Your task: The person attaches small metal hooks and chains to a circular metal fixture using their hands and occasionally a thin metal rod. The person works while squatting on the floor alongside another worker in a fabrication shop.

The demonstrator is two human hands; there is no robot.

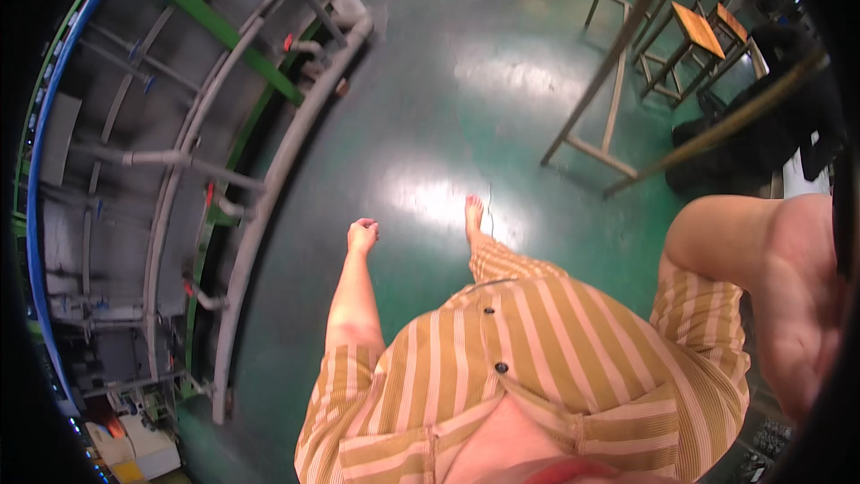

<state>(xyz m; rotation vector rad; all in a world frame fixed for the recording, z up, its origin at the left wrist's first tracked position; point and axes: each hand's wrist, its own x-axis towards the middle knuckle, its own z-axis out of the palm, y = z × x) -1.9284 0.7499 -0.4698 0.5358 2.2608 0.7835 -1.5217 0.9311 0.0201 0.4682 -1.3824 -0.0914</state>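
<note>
My left hand (363, 235) hangs out in front of me over the green floor (421, 108), its fingers curled into a loose fist with nothing in it. It touches nothing; the closest thing is the grey pipe rail (269, 188) to its left. My right arm is bent at the right edge, with the elbow high, and its hand lies outside the picture. I wear a shirt with tan and pink stripes (537, 350). One bare foot (473, 211) is stepped forward on the floor.
A long grey pipe-frame line (161, 161) with green and blue rails runs along the left. Metal frame legs (609, 116) stand at the upper right, with two wooden-topped stools (699, 31) behind them and a dark bag (717, 152) on the floor.
</note>
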